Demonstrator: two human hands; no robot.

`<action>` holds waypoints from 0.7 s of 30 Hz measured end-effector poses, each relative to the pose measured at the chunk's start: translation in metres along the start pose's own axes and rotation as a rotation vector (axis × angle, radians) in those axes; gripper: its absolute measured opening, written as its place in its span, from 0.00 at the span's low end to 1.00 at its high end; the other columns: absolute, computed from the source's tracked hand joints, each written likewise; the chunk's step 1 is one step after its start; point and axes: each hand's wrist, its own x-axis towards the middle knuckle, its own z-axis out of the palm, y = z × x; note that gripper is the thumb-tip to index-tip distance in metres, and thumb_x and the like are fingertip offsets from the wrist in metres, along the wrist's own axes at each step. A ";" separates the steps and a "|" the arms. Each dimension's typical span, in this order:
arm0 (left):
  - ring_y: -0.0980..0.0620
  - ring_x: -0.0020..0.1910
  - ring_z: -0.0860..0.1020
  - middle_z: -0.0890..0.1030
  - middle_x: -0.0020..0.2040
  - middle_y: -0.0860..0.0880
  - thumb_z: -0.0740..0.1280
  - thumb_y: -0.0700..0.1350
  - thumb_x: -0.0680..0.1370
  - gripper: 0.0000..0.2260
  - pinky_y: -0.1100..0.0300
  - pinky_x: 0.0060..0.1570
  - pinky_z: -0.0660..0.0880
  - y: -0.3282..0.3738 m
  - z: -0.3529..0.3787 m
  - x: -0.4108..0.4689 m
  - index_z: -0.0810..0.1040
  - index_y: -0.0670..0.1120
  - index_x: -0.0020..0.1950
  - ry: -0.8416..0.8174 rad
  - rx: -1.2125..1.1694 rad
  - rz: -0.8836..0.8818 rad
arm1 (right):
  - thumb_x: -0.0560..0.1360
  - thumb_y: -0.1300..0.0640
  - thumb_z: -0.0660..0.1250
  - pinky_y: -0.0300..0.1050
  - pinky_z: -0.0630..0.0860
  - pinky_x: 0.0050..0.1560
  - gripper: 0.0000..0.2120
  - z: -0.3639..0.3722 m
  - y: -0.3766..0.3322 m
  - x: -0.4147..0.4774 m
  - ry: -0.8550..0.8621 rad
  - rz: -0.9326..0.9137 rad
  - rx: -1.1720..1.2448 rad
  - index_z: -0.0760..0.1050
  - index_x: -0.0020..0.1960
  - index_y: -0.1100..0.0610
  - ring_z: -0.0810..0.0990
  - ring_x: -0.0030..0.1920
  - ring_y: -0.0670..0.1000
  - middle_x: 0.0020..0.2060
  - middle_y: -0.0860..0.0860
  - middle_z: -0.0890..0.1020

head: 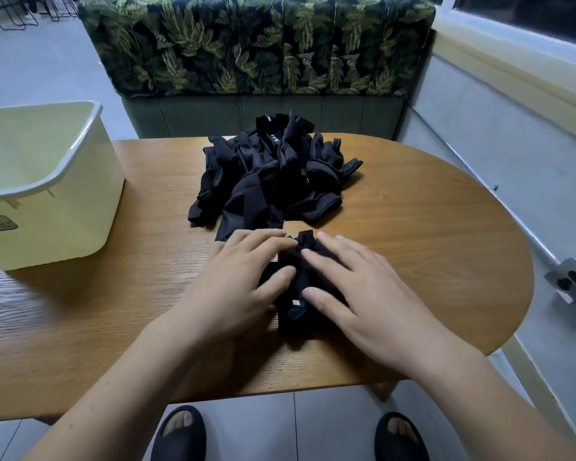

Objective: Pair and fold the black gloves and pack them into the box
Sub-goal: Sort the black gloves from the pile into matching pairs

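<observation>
I see left hand [243, 281] and right hand [363, 294] at lower centre, fingers straight, pressing flat on the glove bundle [298, 294], not gripping. Loose glove pile [266, 174] mid-frame, just above. Box [40, 194] at left edge.

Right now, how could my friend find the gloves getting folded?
Start at the wooden table, with the pale yellow box at its left end. A big heap of black gloves lies mid-table; nearer the person sits a small black glove bundle. Only that bundle has the left hand and right hand pressing on it.
</observation>
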 end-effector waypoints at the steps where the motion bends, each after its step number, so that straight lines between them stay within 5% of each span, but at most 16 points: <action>1: 0.58 0.72 0.66 0.72 0.72 0.64 0.55 0.64 0.82 0.23 0.56 0.66 0.63 -0.002 -0.002 0.000 0.73 0.61 0.74 0.037 -0.016 -0.005 | 0.85 0.34 0.52 0.39 0.41 0.81 0.29 0.000 -0.005 -0.001 -0.016 -0.032 0.020 0.56 0.85 0.37 0.44 0.84 0.42 0.85 0.39 0.50; 3: 0.56 0.65 0.71 0.77 0.65 0.60 0.59 0.59 0.83 0.17 0.54 0.65 0.68 -0.008 -0.004 0.002 0.77 0.58 0.70 0.102 -0.049 -0.037 | 0.84 0.32 0.52 0.35 0.41 0.76 0.28 0.003 -0.010 -0.003 -0.074 -0.053 0.030 0.58 0.83 0.35 0.46 0.84 0.42 0.85 0.38 0.54; 7: 0.53 0.60 0.76 0.78 0.59 0.56 0.69 0.49 0.82 0.12 0.52 0.61 0.75 -0.022 -0.003 0.006 0.80 0.54 0.65 0.182 -0.048 -0.112 | 0.82 0.29 0.54 0.42 0.49 0.80 0.30 0.007 -0.003 -0.002 -0.106 0.011 -0.005 0.61 0.82 0.36 0.51 0.84 0.44 0.84 0.40 0.57; 21: 0.50 0.53 0.78 0.79 0.53 0.55 0.79 0.53 0.75 0.31 0.52 0.51 0.75 -0.031 0.000 0.010 0.68 0.55 0.73 0.197 -0.082 -0.282 | 0.82 0.34 0.59 0.57 0.54 0.82 0.25 -0.016 0.096 0.016 0.024 0.364 -0.005 0.70 0.77 0.37 0.58 0.83 0.54 0.83 0.48 0.64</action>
